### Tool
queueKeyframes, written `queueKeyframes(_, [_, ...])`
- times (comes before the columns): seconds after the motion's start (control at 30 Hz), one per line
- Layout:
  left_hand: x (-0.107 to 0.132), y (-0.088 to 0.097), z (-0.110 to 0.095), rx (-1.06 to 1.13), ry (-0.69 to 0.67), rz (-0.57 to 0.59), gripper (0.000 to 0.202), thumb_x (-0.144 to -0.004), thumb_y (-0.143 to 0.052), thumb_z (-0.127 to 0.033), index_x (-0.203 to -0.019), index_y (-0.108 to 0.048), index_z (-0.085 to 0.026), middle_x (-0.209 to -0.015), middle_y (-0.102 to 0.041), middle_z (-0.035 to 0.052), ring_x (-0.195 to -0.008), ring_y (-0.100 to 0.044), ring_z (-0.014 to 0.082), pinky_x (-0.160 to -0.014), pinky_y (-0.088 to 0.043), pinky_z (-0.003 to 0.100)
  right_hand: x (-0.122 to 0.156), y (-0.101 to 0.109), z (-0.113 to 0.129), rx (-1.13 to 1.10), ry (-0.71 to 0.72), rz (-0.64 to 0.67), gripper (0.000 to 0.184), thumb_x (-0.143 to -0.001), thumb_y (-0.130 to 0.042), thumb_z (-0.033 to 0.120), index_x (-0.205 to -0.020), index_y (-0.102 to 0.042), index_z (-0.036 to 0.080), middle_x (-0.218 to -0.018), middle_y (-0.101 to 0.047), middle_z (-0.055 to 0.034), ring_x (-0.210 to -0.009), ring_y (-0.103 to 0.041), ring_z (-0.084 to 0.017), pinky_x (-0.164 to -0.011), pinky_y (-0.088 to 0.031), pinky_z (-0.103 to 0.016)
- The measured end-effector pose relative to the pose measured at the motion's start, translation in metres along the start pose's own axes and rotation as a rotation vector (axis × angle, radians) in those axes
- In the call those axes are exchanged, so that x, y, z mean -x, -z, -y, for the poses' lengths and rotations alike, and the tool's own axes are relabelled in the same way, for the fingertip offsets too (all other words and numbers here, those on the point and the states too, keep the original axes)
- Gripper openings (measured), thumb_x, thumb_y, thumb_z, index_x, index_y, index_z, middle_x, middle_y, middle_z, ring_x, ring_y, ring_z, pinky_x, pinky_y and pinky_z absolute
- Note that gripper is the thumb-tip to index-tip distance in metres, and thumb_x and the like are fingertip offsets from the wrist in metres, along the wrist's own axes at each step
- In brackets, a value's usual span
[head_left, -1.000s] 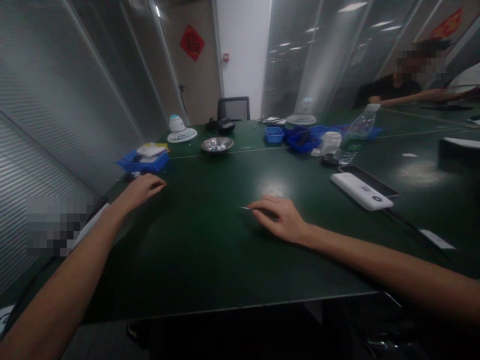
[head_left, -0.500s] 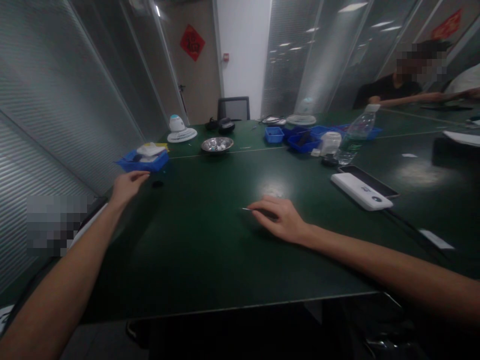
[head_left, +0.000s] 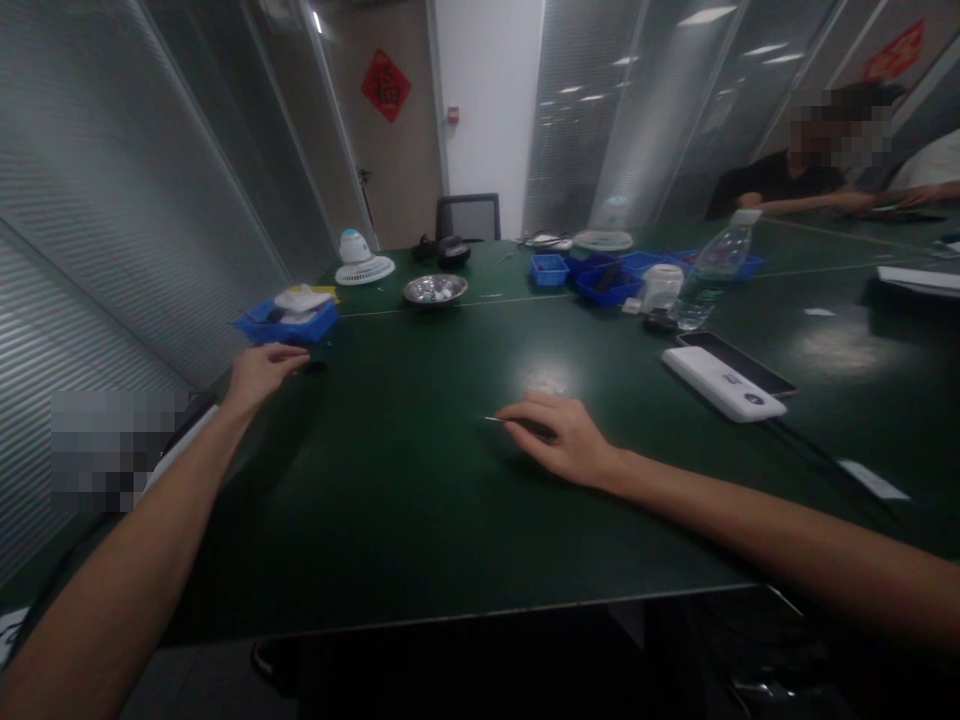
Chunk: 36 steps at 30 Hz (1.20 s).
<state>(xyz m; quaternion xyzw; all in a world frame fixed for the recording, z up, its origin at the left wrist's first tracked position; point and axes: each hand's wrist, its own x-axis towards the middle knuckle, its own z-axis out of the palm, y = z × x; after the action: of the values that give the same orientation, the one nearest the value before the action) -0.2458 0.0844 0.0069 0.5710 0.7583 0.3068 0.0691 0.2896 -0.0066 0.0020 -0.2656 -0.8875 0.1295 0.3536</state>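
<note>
My left hand (head_left: 262,378) is over the left side of the green table (head_left: 420,520), thumb and fingers pinched together. Whatever lies between those fingertips is too small to make out. Just beyond them, a small flat black thing (head_left: 316,367) lies on the tabletop, and I cannot tell whether they touch it. Near the table's middle rests my right hand (head_left: 559,435), closed around a thin metal tool (head_left: 493,418). Only its slim bright tip shows, pointing left; the grip hides its kind. A blue tray (head_left: 319,325) with a white bundle stands behind my left hand.
Farther back sit a shiny metal bowl (head_left: 435,291) with small pieces and a small white fan (head_left: 364,262). At right are blue bins (head_left: 606,290), a plastic bottle (head_left: 709,280), a white power bank (head_left: 724,385) and a phone (head_left: 739,362). A person sits at far right.
My left hand has moved slightly right and lower, from beside the blue tray to the small black thing. My right hand and its tool stay in place.
</note>
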Motion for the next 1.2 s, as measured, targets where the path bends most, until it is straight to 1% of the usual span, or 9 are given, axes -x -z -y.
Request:
queueKeyframes(0.13, [-0.002, -0.002, 0.004, -0.015, -0.048, 0.013, 0.041, -0.086, -0.073, -0.047, -0.114, -0.08, -0.018, -0.109, -0.079, 0.0076, -0.098, -0.069, 0.0253, -0.09, -0.049, 0.034, 0.0, -0.001, -0.001, 0.009, -0.002, 0.001, 0.026, -0.105, -0.054, 0.031, -0.119, -0.071, 0.018, -0.099, -0.071, -0.0064, -0.079, -0.066, -0.016, -0.07, -0.051, -0.03])
queueKeyframes(0.23, [-0.004, -0.006, 0.009, -0.006, -0.11, 0.035, 0.041, -0.086, -0.071, -0.05, -0.115, -0.08, -0.022, -0.124, -0.076, 0.006, -0.11, -0.067, 0.0263, -0.1, -0.047, 0.035, 0.0, -0.002, -0.001, 0.008, 0.002, 0.001, 0.026, -0.105, -0.055, 0.031, -0.119, -0.072, 0.017, -0.099, -0.071, -0.0063, -0.078, -0.065, -0.016, -0.07, -0.051, -0.03])
queueKeyframes(0.3, [-0.004, -0.01, 0.011, -0.003, -0.131, 0.052, 0.04, -0.085, -0.071, -0.051, -0.113, -0.08, -0.024, -0.124, -0.076, 0.0053, -0.112, -0.067, 0.027, -0.102, -0.046, 0.037, 0.0, -0.002, -0.001, 0.009, 0.001, 0.0, 0.025, -0.105, -0.055, 0.031, -0.118, -0.072, 0.017, -0.098, -0.071, -0.0061, -0.078, -0.065, -0.016, -0.068, -0.05, -0.03])
queueKeyframes(0.43, [-0.004, -0.014, 0.015, 0.001, -0.1, 0.075, 0.041, -0.082, -0.072, -0.054, -0.11, -0.081, -0.026, -0.114, -0.079, 0.0047, -0.105, -0.07, 0.0289, -0.097, -0.05, 0.037, 0.0, -0.001, -0.001, 0.001, -0.001, 0.012, 0.026, -0.105, -0.055, 0.031, -0.12, -0.071, 0.017, -0.099, -0.071, -0.0062, -0.078, -0.065, -0.016, -0.068, -0.05, -0.03])
queueKeyframes(0.57, [-0.003, -0.015, 0.015, -0.01, -0.057, 0.025, 0.047, -0.081, -0.069, -0.06, -0.112, -0.081, -0.027, -0.113, -0.079, 0.0048, -0.1, -0.071, 0.03, -0.09, -0.053, 0.038, 0.0, -0.002, 0.0, 0.002, -0.004, 0.01, 0.027, -0.105, -0.054, 0.031, -0.12, -0.072, 0.017, -0.099, -0.071, -0.0061, -0.078, -0.066, -0.016, -0.069, -0.05, -0.03])
queueKeyframes(0.77, [-0.002, -0.018, 0.015, 0.068, 0.021, 0.037, 0.048, -0.08, -0.074, -0.058, -0.113, -0.081, -0.024, -0.117, -0.078, 0.0062, -0.104, -0.069, 0.0288, -0.095, -0.049, 0.038, -0.001, -0.001, 0.001, 0.006, -0.002, 0.008, 0.027, -0.105, -0.054, 0.032, -0.118, -0.072, 0.017, -0.099, -0.072, -0.0065, -0.077, -0.066, -0.016, -0.07, -0.052, -0.03])
queueKeyframes(0.93, [-0.003, -0.019, 0.016, 0.114, 0.035, 0.062, 0.051, -0.079, -0.077, -0.054, -0.116, -0.08, -0.019, -0.117, -0.078, 0.0081, -0.105, -0.067, 0.0274, -0.096, -0.048, 0.037, -0.002, 0.0, 0.001, -0.006, 0.007, 0.005, 0.027, -0.105, -0.054, 0.032, -0.119, -0.072, 0.018, -0.099, -0.072, -0.0069, -0.077, -0.065, -0.016, -0.069, -0.052, -0.03])
queueKeyframes(1.03, [-0.004, -0.02, 0.016, 0.145, 0.026, 0.075, 0.051, -0.078, -0.077, -0.055, -0.115, -0.08, -0.02, -0.117, -0.078, 0.008, -0.106, -0.068, 0.0281, -0.097, -0.049, 0.037, -0.001, -0.001, 0.0, -0.003, 0.009, 0.002, 0.027, -0.105, -0.054, 0.032, -0.119, -0.072, 0.018, -0.098, -0.072, -0.0068, -0.076, -0.065, -0.016, -0.067, -0.051, -0.029])
queueKeyframes(1.2, [-0.003, -0.021, 0.015, 0.173, 0.003, 0.084, 0.046, -0.074, -0.078, -0.058, -0.107, -0.082, -0.025, -0.114, -0.079, 0.0066, -0.111, -0.069, 0.0315, -0.102, -0.048, 0.041, 0.0, -0.003, -0.002, 0.006, 0.016, 0.002, 0.027, -0.105, -0.055, 0.031, -0.119, -0.072, 0.017, -0.097, -0.072, -0.0062, -0.076, -0.064, -0.015, -0.066, -0.049, -0.028])
